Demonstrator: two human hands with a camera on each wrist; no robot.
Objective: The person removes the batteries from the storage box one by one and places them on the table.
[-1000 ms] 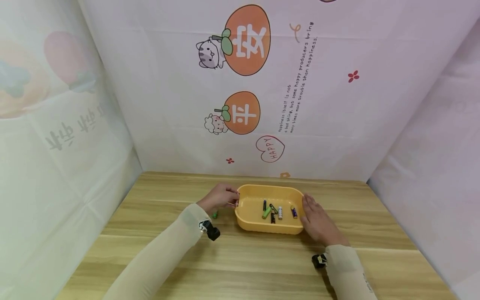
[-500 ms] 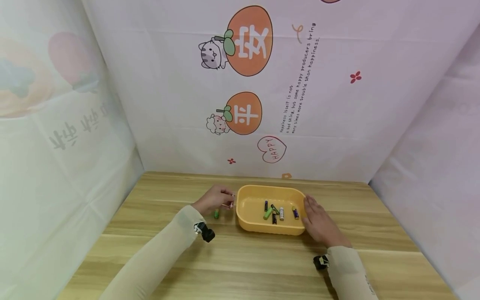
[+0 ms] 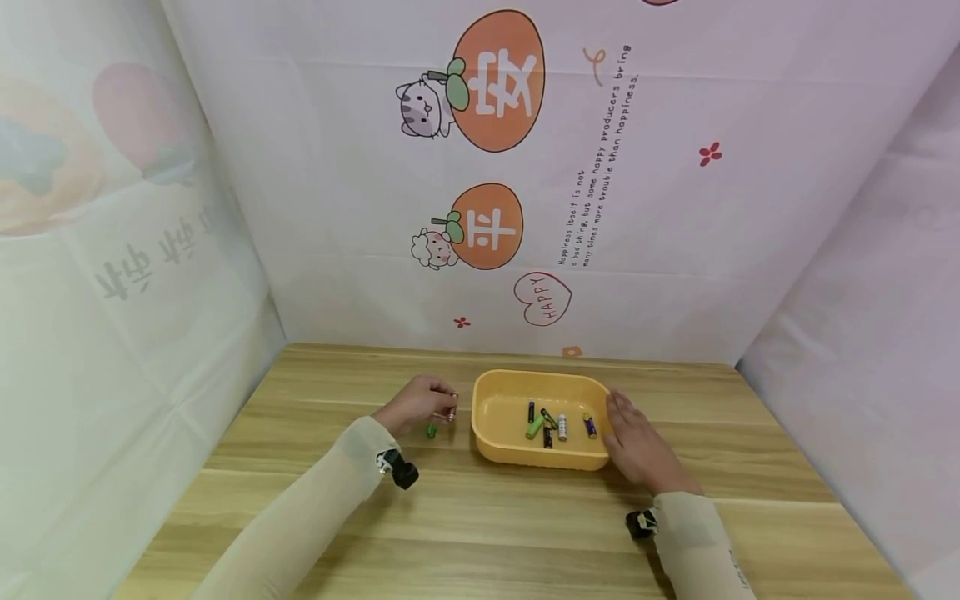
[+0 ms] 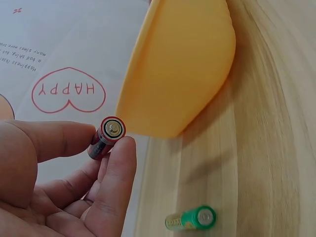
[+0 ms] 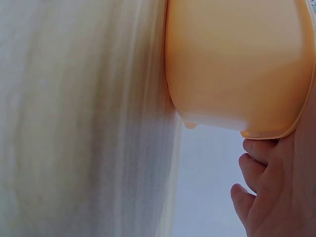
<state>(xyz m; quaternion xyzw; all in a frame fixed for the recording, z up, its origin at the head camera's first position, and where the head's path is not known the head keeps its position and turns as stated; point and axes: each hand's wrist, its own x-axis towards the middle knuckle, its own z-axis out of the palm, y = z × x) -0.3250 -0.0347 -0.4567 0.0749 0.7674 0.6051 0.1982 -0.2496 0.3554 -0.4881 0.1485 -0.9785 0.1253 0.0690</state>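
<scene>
Between thumb and fingers, my left hand (image 3: pixel 417 403) pinches a red and dark battery (image 4: pixel 101 139), end-on in the left wrist view. It is held above the table, left of a yellow plastic basin (image 3: pixel 510 457) and apart from it. Below that hand, a green battery (image 4: pixel 192 218) lies on the wood. My right hand (image 3: pixel 643 446) rests against the basin's right end with its fingers extended; in the right wrist view the fingertips (image 5: pixel 254 170) show at the basin's rim. Several batteries lie scattered inside the basin, among them a white battery (image 3: pixel 562 427) and a light green battery (image 3: pixel 535 427).
The wooden table (image 3: pixel 495 533) extends in front of the basin and to both sides. A printed white cloth (image 3: pixel 637 317) hangs behind the table, and more cloth stands at the left and right.
My left hand has drawn back leftward from the basin's left rim, still pinching the battery. The right hand and the batteries in the basin have stayed in place.
</scene>
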